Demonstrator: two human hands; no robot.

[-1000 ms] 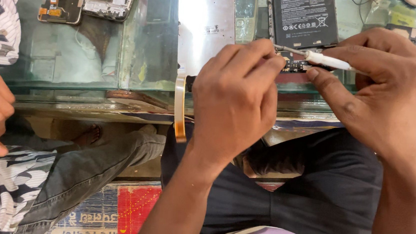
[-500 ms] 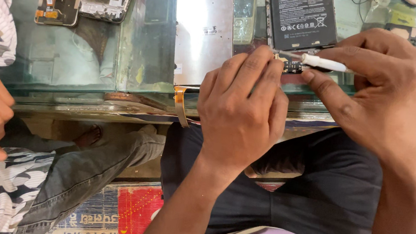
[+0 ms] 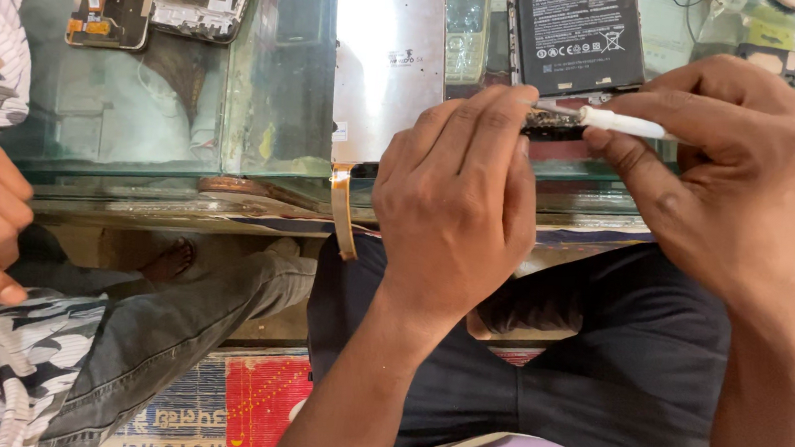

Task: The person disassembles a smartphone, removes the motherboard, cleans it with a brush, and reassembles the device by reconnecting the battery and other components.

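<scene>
Under left hand [image 3: 457,200], small dark part [image 3: 552,122] half-hidden, pinched; right hand [image 3: 737,177] grips white tool [image 3: 622,124], tip obscured.

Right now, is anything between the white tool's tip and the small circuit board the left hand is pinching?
Nothing visible. The right hand holds the white tool, its tip already at the small circuit board, pinched by the left hand.

L hand [image 3: 458,190] curled – R hand [image 3: 747,177] pinching.
</scene>
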